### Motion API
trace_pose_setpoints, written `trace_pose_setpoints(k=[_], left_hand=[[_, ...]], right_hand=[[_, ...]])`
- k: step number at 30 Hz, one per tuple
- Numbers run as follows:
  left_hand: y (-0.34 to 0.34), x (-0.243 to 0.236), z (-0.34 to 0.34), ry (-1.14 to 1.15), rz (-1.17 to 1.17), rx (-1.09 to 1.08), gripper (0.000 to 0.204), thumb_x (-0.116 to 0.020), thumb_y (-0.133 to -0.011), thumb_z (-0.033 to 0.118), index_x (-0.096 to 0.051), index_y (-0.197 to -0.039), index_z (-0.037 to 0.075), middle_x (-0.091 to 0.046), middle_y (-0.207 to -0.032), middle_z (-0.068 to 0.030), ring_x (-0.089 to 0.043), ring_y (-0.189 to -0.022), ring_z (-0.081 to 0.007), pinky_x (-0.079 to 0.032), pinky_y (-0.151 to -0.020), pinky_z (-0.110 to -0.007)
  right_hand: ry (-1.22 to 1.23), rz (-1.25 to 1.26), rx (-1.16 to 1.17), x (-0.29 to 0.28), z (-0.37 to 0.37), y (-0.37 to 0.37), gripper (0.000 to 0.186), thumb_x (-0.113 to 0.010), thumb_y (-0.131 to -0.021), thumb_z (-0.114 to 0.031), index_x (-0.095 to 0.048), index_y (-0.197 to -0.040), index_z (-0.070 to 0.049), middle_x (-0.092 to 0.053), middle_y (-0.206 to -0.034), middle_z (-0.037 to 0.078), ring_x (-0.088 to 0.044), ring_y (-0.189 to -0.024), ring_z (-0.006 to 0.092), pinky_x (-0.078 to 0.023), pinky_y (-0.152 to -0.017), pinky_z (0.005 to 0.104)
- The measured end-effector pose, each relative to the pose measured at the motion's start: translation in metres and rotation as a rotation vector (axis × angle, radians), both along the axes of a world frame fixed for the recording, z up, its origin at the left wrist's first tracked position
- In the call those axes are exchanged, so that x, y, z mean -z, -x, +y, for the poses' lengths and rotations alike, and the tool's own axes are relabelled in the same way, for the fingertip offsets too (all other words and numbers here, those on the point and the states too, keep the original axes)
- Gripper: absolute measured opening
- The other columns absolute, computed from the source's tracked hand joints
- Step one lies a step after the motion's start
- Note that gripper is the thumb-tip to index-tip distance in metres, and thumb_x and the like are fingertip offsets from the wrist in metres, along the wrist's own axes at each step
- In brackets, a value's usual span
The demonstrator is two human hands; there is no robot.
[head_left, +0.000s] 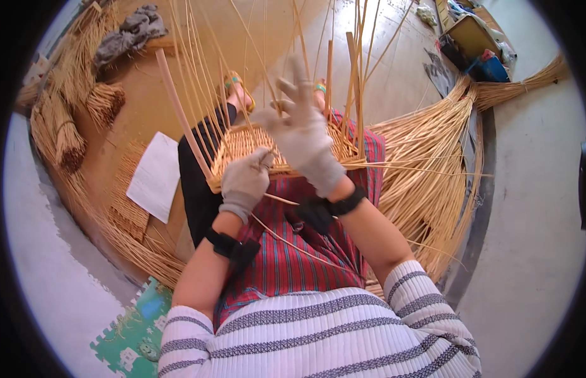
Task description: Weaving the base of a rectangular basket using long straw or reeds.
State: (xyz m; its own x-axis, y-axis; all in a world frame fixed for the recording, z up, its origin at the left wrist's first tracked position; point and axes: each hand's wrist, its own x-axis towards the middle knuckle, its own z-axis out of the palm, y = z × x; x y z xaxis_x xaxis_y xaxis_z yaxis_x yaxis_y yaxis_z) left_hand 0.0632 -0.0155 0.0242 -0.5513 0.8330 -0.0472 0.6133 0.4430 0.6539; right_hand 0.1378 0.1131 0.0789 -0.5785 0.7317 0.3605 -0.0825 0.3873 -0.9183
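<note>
A half-woven basket (255, 148) rests on the person's lap, its near edge under both gloved hands and its thin upright canes (198, 69) rising past them. The left hand (244, 181) is closed on the basket's front rim, fingers curled down over the weave. The right hand (304, 135) is lifted just above the basket, thumb and forefinger pinched on a thin cane (287, 104), the other fingers spread upward. Both wrists wear black straps. A white sheet of paper (155, 176) lies on a woven mat to the left. Loose straw bundles (431, 170) fan out on the right, near a brown cardboard box (472, 34).
</note>
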Motion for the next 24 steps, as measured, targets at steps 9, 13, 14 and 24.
trace_pose_setpoints(k=[9,13,14,24], left_hand=[[-0.021,-0.022,0.03,0.181,-0.17,-0.059,0.053,-0.075,-0.088,0.062,-0.079,-0.094,0.009,-0.074,-0.077,-0.0089,-0.069,-0.07,-0.0181,-0.052,-0.07,-0.036],[-0.019,-0.009,0.03,0.094,-0.125,-0.121,0.06,-0.068,-0.091,0.065,-0.076,-0.086,0.006,-0.073,-0.075,-0.0104,-0.07,-0.07,-0.0249,-0.051,-0.07,-0.039],[-0.023,-0.005,0.028,0.082,-0.114,-0.119,0.059,-0.066,-0.093,0.066,-0.076,-0.085,0.008,-0.071,-0.073,-0.0107,-0.069,-0.069,-0.0266,-0.05,-0.07,-0.04],[-0.046,-0.008,0.0,-0.342,0.529,0.034,0.049,-0.086,-0.08,0.035,-0.071,-0.125,0.022,-0.06,-0.13,-0.0093,-0.055,-0.129,-0.0315,-0.031,-0.12,-0.054]], right_hand=[[0.501,0.008,0.221,0.079,-0.017,-0.15,0.011,-0.056,-0.107,-0.007,-0.059,-0.118,-0.007,-0.075,-0.098,0.01,-0.069,-0.065,0.0117,-0.055,-0.055,0.0228],[0.365,-0.171,0.007,0.002,-0.048,-0.135,0.015,-0.064,-0.104,-0.006,-0.068,-0.118,-0.007,-0.073,-0.099,0.004,-0.07,-0.077,0.0101,-0.059,-0.057,0.024],[0.448,-0.172,0.047,0.001,-0.048,-0.137,0.015,-0.063,-0.105,-0.008,-0.069,-0.118,-0.006,-0.072,-0.099,0.004,-0.07,-0.079,0.01,-0.06,-0.058,0.024],[0.385,0.453,-1.025,-0.163,-0.044,-0.235,0.023,-0.066,-0.098,-0.024,-0.075,-0.106,-0.005,-0.062,-0.073,0.005,-0.062,-0.064,0.023,-0.048,-0.057,0.0367]])
